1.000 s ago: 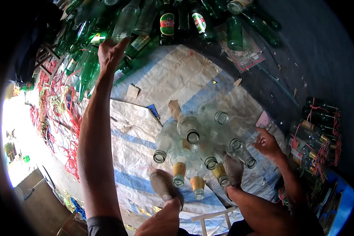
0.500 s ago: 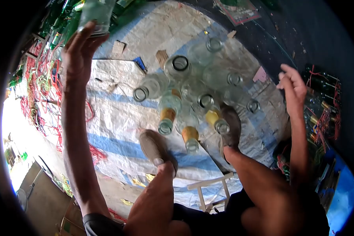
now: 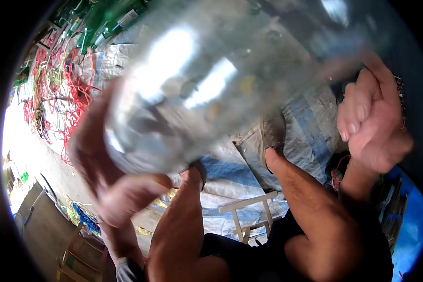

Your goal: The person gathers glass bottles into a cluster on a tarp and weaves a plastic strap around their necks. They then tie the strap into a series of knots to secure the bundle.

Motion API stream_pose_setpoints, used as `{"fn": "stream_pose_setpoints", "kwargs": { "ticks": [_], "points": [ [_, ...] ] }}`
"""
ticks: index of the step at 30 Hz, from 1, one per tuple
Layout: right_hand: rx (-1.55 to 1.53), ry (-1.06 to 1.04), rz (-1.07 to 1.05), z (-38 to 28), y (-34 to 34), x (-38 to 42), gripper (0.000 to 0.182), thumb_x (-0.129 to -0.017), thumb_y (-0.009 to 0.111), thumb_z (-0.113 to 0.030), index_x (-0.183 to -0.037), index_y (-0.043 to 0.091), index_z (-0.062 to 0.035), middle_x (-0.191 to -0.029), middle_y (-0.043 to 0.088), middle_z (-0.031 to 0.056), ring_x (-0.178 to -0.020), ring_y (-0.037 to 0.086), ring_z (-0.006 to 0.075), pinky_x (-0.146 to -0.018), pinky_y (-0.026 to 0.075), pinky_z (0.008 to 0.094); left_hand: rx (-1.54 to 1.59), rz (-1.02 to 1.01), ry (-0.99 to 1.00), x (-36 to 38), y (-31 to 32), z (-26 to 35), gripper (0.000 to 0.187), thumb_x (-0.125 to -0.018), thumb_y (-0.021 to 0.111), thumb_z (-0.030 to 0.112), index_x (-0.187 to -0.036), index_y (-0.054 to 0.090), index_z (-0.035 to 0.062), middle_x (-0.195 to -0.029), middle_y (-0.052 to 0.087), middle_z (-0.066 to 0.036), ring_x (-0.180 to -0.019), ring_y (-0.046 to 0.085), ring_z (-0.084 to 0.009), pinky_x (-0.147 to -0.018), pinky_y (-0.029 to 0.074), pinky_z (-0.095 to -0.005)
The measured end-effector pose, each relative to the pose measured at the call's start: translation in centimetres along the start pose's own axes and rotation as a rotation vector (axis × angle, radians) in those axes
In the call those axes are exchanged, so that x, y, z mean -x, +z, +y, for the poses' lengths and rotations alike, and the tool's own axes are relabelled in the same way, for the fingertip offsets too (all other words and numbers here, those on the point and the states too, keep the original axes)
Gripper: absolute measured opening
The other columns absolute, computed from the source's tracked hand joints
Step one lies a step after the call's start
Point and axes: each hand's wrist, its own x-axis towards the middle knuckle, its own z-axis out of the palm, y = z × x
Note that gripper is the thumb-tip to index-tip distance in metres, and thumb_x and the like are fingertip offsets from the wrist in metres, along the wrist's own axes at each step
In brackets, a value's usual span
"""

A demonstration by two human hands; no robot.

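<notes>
Bottle [image 3: 207,89] swung nearer, base cupped in left hand [image 3: 98,160], axis slanting toward half-open right hand [image 3: 373,117], contact there unclear.

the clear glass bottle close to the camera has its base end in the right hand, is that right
Wrong hand: the left hand holds the base end of the clear glass bottle, close to the camera, as the head view shows.

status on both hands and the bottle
Left hand holds clear bottle by its base. Right hand near other end, contact unclear. Bottle partly blocks view.
</notes>
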Motion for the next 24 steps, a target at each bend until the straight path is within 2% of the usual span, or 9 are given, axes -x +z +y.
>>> {"fn": "stream_pose_setpoints", "kwargs": {
  "ticks": [3, 5, 8, 10, 12, 14, 18, 21, 24],
  "points": [
    [-0.265, -0.009, -0.059, 0.5, -1.3, 2.4, 0.133, -0.077, 0.072, -0.080, -0.158, 0.021, 0.0130, -0.120, 0.062, 0.0106, -0.076, 0.058, 0.0112, -0.053, 0.046, 0.0221, 0.039, -0.209, 0.087, 2.4, 1.5, -1.0, 0.094, -0.064, 0.098, 0.039, -0.134, 0.059, -0.0104, -0.123, 0.068, -0.022, -0.109, 0.069, -0.0328, -0.094, 0.055, -0.0437],
    [-0.341, 0.013, -0.105, 1.0, -2.8, 4.1, 0.119, -0.084, 0.072, -0.069, -0.157, 0.024, 0.0116, -0.122, 0.064, 0.0121, -0.081, 0.062, 0.0122, -0.060, 0.049, 0.0233, 0.074, -0.291, 0.090, 3.9, 3.3, -1.8, 0.087, -0.065, 0.097, 0.034, -0.131, 0.061, -0.0100, -0.121, 0.068, -0.021, -0.107, 0.068, -0.0338, -0.092, 0.054, -0.0432],
    [-0.219, -0.102, -0.160, 3.2, -2.9, 5.0, 0.085, -0.094, 0.067, -0.057, -0.142, 0.037, 0.0057, -0.114, 0.066, 0.0105, -0.084, 0.065, 0.0127, -0.065, 0.052, 0.0257, 0.090, -0.335, 0.085, 4.9, 5.7, -1.6, 0.072, -0.072, 0.088, 0.024, -0.127, 0.060, -0.0119, -0.114, 0.065, -0.027, -0.101, 0.067, -0.0417, -0.088, 0.055, -0.0457],
    [-0.024, -0.190, -0.148, 3.3, -4.0, 7.1, 0.060, -0.099, 0.061, -0.051, -0.127, 0.049, 0.0004, -0.105, 0.067, 0.0081, -0.084, 0.067, 0.0126, -0.066, 0.054, 0.0275, 0.168, -0.356, 0.088, 6.1, 7.4, -3.0, 0.071, -0.077, 0.091, 0.030, -0.127, 0.061, -0.0102, -0.123, 0.066, -0.027, -0.109, 0.067, -0.0412, -0.092, 0.054, -0.0478],
    [0.151, -0.233, -0.109, 3.4, -5.1, 8.9, 0.058, -0.099, 0.062, -0.049, -0.127, 0.050, 0.0005, -0.105, 0.068, 0.0088, -0.084, 0.067, 0.0136, -0.067, 0.054, 0.0284, 0.179, -0.466, 0.032, 6.7, 8.4, -3.3, 0.069, -0.083, 0.087, 0.029, -0.133, 0.058, -0.0094, -0.128, 0.064, -0.027, -0.113, 0.066, -0.0434, -0.094, 0.054, -0.0501],
    [0.297, -0.231, -0.054, 3.8, -5.8, 10.3, 0.056, -0.099, 0.063, -0.047, -0.126, 0.052, 0.0006, -0.104, 0.068, 0.0095, -0.084, 0.067, 0.0145, -0.067, 0.054, 0.0293, 0.219, -0.605, -0.107, 6.6, 8.4, -3.1, 0.075, -0.082, 0.088, 0.028, -0.139, 0.055, -0.0089, -0.128, 0.064, -0.027, -0.109, 0.068, -0.0400, -0.090, 0.057, -0.0458],
    [0.499, -0.191, 0.080, 5.4, -7.0, 12.1, 0.052, -0.099, 0.065, -0.044, -0.124, 0.055, 0.0008, -0.103, 0.070, 0.0108, -0.084, 0.068, 0.0165, -0.069, 0.054, 0.0310, 0.422, -0.692, -0.349, 6.7, 5.1, -4.0, 0.058, -0.089, 0.085, 0.028, -0.133, 0.064, -0.0035, -0.119, 0.070, -0.017, -0.099, 0.071, -0.0261, -0.079, 0.060, -0.0358],
    [0.627, -0.157, 0.183, 6.9, -8.1, 12.1, 0.049, -0.099, 0.066, -0.041, -0.123, 0.058, 0.0009, -0.103, 0.070, 0.0118, -0.084, 0.069, 0.0180, -0.070, 0.054, 0.0323, 0.333, -0.514, -0.423, 7.5, 0.9, -7.4, 0.036, -0.093, 0.082, 0.026, -0.116, 0.073, -0.0007, -0.094, 0.076, -0.008, -0.089, 0.071, -0.0169, -0.074, 0.057, -0.0321],
    [0.745, -0.132, 0.275, 8.7, -9.4, 11.0, 0.046, -0.099, 0.068, -0.038, -0.122, 0.060, 0.0010, -0.102, 0.071, 0.0128, -0.084, 0.069, 0.0195, -0.071, 0.055, 0.0336, 0.209, -0.183, -0.606, 8.0, -3.1, -11.4, 0.029, -0.099, 0.075, 0.025, -0.110, 0.074, -0.0021, -0.089, 0.074, -0.005, -0.080, 0.069, -0.0115, -0.069, 0.057, -0.0281]
  ]
}}
